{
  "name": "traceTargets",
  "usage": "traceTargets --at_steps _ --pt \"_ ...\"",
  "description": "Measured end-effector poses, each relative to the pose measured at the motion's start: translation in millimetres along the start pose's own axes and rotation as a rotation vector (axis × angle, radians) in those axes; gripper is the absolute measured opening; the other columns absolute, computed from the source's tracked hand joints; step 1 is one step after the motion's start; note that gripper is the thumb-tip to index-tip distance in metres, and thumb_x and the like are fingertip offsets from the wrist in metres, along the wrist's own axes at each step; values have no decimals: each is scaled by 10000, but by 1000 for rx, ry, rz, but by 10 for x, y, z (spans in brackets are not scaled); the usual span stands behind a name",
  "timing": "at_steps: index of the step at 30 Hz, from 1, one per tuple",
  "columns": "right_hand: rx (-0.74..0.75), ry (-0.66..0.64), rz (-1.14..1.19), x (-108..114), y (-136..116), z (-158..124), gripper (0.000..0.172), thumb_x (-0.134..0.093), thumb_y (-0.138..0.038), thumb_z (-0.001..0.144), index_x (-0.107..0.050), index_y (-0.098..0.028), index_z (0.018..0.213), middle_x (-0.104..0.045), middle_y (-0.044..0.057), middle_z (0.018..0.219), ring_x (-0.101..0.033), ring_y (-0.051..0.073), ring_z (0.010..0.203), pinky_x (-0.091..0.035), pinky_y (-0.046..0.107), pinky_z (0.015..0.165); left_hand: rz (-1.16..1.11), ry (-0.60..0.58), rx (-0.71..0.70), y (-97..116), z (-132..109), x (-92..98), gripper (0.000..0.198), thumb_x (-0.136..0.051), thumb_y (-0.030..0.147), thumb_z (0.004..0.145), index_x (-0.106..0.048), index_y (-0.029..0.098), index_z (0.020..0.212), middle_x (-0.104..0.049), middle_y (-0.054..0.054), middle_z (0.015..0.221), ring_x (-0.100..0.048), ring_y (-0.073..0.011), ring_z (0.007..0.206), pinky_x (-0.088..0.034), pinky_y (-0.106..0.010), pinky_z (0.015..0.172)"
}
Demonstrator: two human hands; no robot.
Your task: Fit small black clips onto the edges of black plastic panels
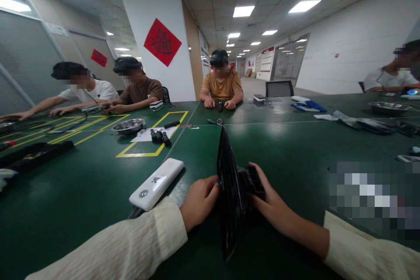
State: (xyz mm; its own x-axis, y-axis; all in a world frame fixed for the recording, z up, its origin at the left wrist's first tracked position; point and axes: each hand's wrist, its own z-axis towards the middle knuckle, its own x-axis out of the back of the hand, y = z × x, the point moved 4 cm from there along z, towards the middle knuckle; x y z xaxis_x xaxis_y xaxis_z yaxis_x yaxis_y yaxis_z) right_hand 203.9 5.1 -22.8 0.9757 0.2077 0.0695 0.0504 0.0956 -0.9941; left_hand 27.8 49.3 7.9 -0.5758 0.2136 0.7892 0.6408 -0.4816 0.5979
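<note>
A thin black panel (229, 183) stands on edge in front of me, seen almost from the side. From its right face juts a blocky black part (256, 180), which the fingers and thumb of my right hand (267, 192) grip. My left hand (201, 199) is closed with its fingertips against the panel's left face. A speck of blue shows at those fingertips, too small to name. Left of the panel, near my left wrist, lies a white power bank (157, 183) marked 26.
On the green table (295, 148), several short black cylinders (160, 136) lie on white paper inside a yellow taped outline, beside a metal bowl (128, 126). Pliers (215, 121) lie beyond the panel. A black tray (36, 155) is at left. Other people sit around the table.
</note>
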Motion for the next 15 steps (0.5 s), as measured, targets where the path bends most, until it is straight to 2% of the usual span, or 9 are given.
traceTargets --at_steps 5,9,15 --pt "21 11 6 14 33 23 821 -541 -462 826 -26 -199 1409 -474 124 1236 -541 213 1016 -420 372 901 -1 38 -3 17 -23 13 252 -309 295 880 -542 199 874 -632 -33 762 -597 -206 727 -431 -286 665" --pt "-1 0 18 12 54 25 832 -542 -474 823 -14 -219 1414 -468 125 1251 -576 202 933 -449 373 854 7 32 -18 5 -31 0 239 -311 269 878 -539 201 901 -640 -31 771 -607 -208 742 -436 -289 667" --pt "2 7 10 7 27 1 849 -541 -496 816 -18 -202 1417 -479 127 1248 -567 213 961 -454 364 843 15 25 -37 -7 -28 6 272 -286 277 890 -545 204 934 -649 -31 799 -614 -206 767 -442 -287 683"
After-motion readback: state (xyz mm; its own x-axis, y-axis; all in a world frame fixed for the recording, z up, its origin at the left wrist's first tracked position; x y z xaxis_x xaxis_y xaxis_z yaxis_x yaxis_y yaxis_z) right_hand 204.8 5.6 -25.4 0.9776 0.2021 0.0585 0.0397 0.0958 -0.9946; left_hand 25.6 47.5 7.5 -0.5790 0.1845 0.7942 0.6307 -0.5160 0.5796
